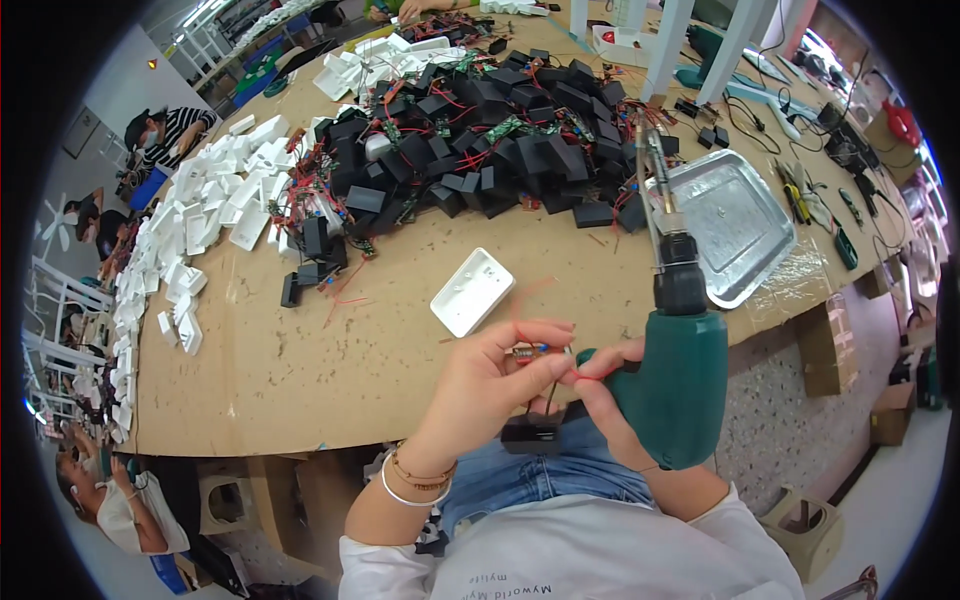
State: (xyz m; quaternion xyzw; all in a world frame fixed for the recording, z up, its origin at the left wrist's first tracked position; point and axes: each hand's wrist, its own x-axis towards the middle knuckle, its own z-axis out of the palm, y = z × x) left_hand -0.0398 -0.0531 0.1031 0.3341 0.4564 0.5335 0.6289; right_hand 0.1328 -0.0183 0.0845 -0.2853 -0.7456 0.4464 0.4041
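My left hand (500,375) is closed, its fingertips pinching a small electronic part (527,352) with thin wires. Dark wires run down from it to a black box (531,434) by my lap. Close beside it, my right hand (608,405) is wrapped round a green soldering gun (683,385), whose metal tip points away from me. The thumb and forefinger of that hand also pinch a red wire (590,378) next to my left fingertips. Just beyond my hands a white plastic housing (473,292) lies on the table, open side up.
A large heap of black boxes (480,130) with red wires and green boards covers the table's far middle. White housings (215,190) are piled along the left. To the right are a metal tray (735,225), pliers (793,193) and white posts (733,50). Other people work at left and far.
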